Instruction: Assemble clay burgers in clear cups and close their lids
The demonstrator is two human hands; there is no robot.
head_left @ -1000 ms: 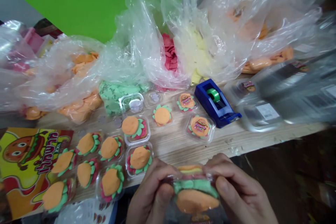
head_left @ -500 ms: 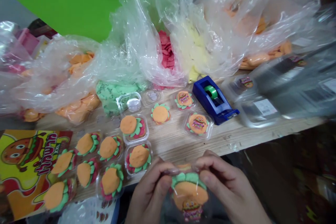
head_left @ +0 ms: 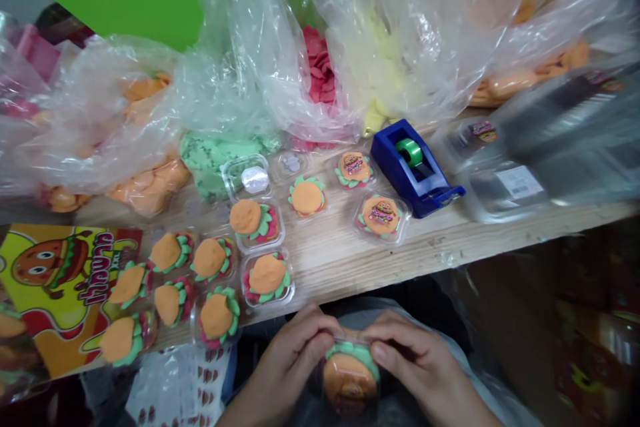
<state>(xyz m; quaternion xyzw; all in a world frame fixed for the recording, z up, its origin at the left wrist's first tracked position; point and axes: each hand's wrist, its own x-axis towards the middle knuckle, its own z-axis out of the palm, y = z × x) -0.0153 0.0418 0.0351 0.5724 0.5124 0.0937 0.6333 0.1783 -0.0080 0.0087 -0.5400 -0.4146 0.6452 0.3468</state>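
Note:
Both my hands grip a clear plastic clamshell box [head_left: 350,373] above my lap, just off the table's front edge. Inside it is a burger-shaped piece with an orange bun and green frill, and a burger sticker is on the lid. My left hand [head_left: 305,353] pinches the box's left upper corner between thumb and fingers. On the right upper corner my right hand [head_left: 407,357] pinches it the same way. The far rim is partly hidden by my fingers. Two stickered boxes, one of them a closed box [head_left: 381,216], lie on the table beyond.
A blue tape dispenser [head_left: 417,170] stands right of the stickered boxes. Several open boxes with burgers, such as one box [head_left: 267,278], fill the left. Plastic bags of red pieces [head_left: 320,67] and other colours line the back. Clear boxes [head_left: 500,193] lie right; a sticker sheet [head_left: 175,383] hangs lower left.
The view has tilted, so the table things sit higher in the picture. Both hands still hold the box, which has shifted slightly left and is tipped a little differently.

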